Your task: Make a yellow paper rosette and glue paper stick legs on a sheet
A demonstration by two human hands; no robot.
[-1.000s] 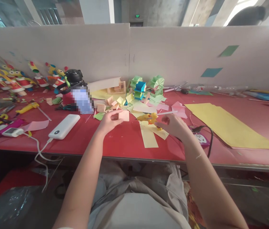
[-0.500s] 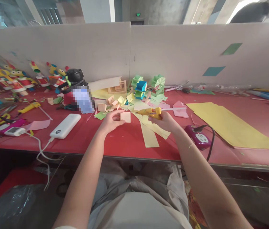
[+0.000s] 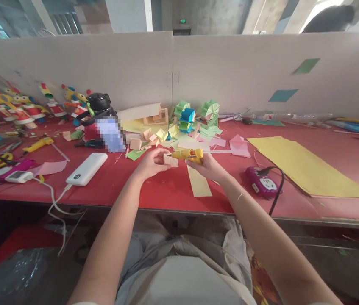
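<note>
My left hand (image 3: 150, 164) holds a small folded pink paper piece (image 3: 169, 160) just above the red table (image 3: 166, 186). My right hand (image 3: 207, 166) grips a yellow glue gun (image 3: 188, 154), its nozzle pointing left and touching the pink piece. A white glue stick (image 3: 217, 151) juts out of the gun's back end to the right. A yellow paper strip (image 3: 198, 184) lies flat on the table under my right hand.
Folded paper pieces and green and blue paper models (image 3: 195, 114) are piled behind my hands. A white power bank (image 3: 86, 168) with a cable lies at left, a purple power strip (image 3: 262, 184) at right, and large yellow sheets (image 3: 306, 167) further right. Colourful figures (image 3: 17, 110) line the far left.
My right hand picked the glue gun up off the table and swung it left, bringing its nozzle to the pink piece in my left hand.
</note>
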